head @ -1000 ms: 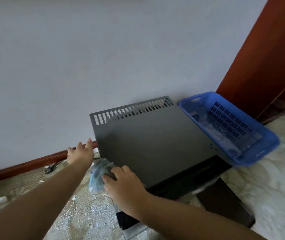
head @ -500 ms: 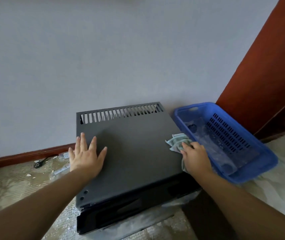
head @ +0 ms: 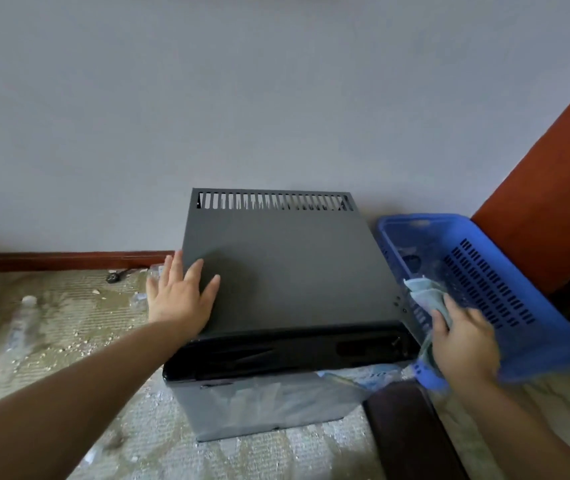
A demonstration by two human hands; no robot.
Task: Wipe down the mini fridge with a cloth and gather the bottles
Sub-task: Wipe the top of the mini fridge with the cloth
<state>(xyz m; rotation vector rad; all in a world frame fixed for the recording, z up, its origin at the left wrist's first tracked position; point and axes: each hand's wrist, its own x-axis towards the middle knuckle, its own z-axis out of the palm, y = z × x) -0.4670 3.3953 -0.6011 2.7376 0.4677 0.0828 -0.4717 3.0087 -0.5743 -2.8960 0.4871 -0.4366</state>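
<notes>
The dark grey mini fridge (head: 290,271) stands on the floor against the wall, with a slotted vent along its back edge. My left hand (head: 179,296) lies flat with spread fingers on the front left corner of its top. My right hand (head: 463,341) grips a pale blue-green cloth (head: 425,294) against the fridge's right side, at the upper front corner. A clear plastic bottle (head: 20,327) lies on the floor at the left. More clear bottles (head: 425,265) lie inside the blue basket.
A blue plastic basket (head: 491,282) sits tilted just right of the fridge, close to my right hand. The fridge's dark door (head: 411,434) hangs open at the lower right. A black plug (head: 114,277) lies by the red-brown skirting. Crumbs litter the floor.
My right hand carried the cloth from the fridge's left side across the top to its right side. My left hand went from the left edge onto the top and now rests flat there.
</notes>
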